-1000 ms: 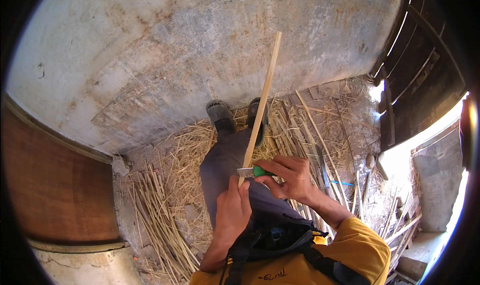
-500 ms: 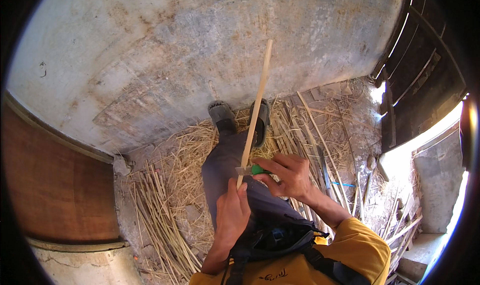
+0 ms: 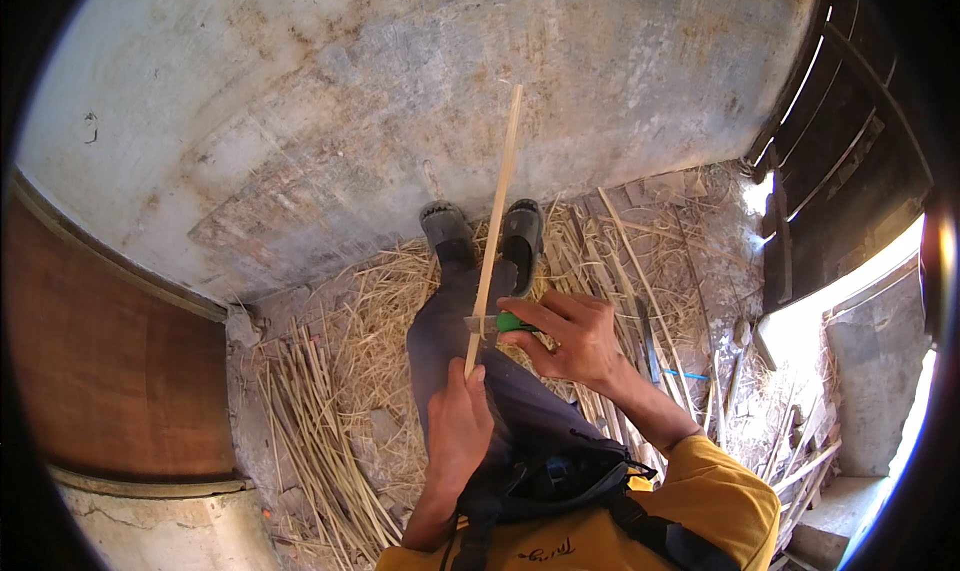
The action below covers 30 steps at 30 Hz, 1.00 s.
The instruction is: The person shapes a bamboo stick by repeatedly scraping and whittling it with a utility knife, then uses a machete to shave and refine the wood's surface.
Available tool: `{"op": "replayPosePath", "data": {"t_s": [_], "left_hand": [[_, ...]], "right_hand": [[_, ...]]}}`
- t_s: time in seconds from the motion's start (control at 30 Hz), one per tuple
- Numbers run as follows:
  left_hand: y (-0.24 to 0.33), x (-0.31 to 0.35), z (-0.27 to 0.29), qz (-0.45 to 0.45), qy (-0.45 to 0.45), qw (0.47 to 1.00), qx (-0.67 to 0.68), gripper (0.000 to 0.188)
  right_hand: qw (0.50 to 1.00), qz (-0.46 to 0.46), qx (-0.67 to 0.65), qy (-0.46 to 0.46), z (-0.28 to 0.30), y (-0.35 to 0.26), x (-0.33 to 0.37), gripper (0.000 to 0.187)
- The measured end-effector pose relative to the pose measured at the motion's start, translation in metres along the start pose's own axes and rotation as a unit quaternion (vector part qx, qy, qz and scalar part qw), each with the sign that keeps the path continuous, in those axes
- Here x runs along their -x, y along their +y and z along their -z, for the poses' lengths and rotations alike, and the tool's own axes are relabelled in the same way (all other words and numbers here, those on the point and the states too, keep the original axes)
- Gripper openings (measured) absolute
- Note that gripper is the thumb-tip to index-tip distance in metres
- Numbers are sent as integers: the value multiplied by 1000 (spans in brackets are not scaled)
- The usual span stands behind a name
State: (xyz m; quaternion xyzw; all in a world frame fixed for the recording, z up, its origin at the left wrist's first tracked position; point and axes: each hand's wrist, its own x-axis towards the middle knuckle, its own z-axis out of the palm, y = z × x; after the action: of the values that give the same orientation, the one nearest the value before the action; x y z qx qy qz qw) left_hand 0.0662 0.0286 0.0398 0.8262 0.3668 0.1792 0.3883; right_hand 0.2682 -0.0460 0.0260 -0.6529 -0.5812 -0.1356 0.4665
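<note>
My left hand (image 3: 461, 423) grips the lower end of a long pale bamboo strip (image 3: 495, 221), which points away from me over my legs. In my right hand (image 3: 572, 339) is a knife (image 3: 512, 322) with a green handle, its fingers wrapped round it. The short blade lies across the strip, a little above my left thumb. Whether the edge bites into the wood is too small to tell. A thin curl shows at the strip's far tip.
Shavings (image 3: 370, 321) cover the floor around my sandals (image 3: 522, 246). A bundle of thin strips (image 3: 325, 451) lies on the left, and more long strips (image 3: 640, 271) on the right. A stained wall (image 3: 380, 101) stands in front, a brown panel (image 3: 120, 361) at left.
My right hand has slid the knife a little up the strip, away from my left hand. The strip's far end has swung slightly left.
</note>
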Motion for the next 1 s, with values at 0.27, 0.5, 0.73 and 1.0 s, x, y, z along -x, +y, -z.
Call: {"op": "replayPosePath", "data": {"t_s": [0.27, 0.5, 0.73, 1.0], "left_hand": [[0, 1, 6, 15, 1, 1000, 3, 24], [-3, 7, 7, 20, 6, 1000, 13, 23], [-6, 15, 2, -14, 26, 999, -25, 31], [-6, 17, 0, 2, 29, 999, -15, 34]], "right_hand": [[1000, 23, 14, 6, -11, 4, 0, 44], [999, 29, 6, 14, -17, 1, 1, 44], [1000, 5, -20, 19, -16, -5, 8, 43], [1000, 11, -16, 24, -19, -5, 8, 43]]}}
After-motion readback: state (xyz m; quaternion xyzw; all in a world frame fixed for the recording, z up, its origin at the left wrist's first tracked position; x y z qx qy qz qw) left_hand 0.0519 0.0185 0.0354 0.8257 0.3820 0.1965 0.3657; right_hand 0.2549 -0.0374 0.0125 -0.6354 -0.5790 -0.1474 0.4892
